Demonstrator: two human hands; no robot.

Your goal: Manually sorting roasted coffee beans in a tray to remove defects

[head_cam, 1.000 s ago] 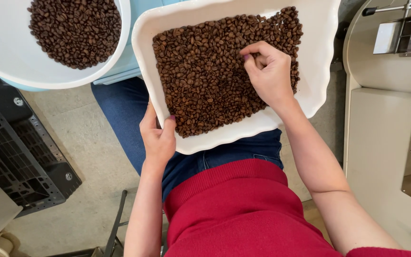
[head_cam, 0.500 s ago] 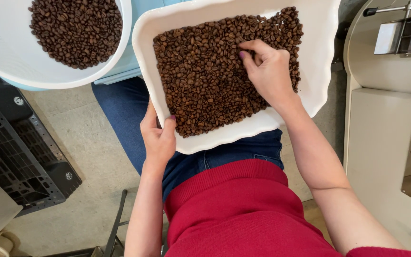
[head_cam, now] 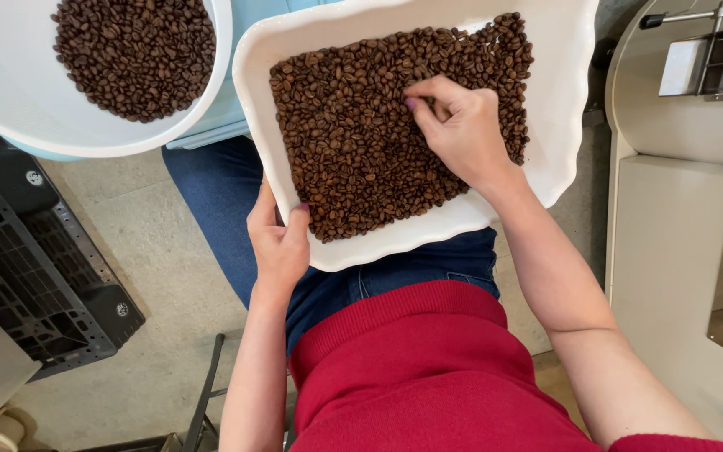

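A white scalloped tray (head_cam: 556,75) rests on my lap, covered with a layer of brown roasted coffee beans (head_cam: 353,142). My left hand (head_cam: 278,238) grips the tray's near left corner, thumb on the rim. My right hand (head_cam: 460,125) lies on the beans in the middle right of the tray, fingers curled and pinched among them; whether a bean is between the fingertips is hidden.
A round white bowl (head_cam: 10,92) with more coffee beans (head_cam: 135,50) stands at the upper left. A black plastic pallet (head_cam: 35,285) lies on the concrete floor at left. A beige machine cabinet (head_cam: 679,251) stands at right.
My right hand has slid a little to the left across the beans, towards the tray's middle. The left hand and tray have stayed put.
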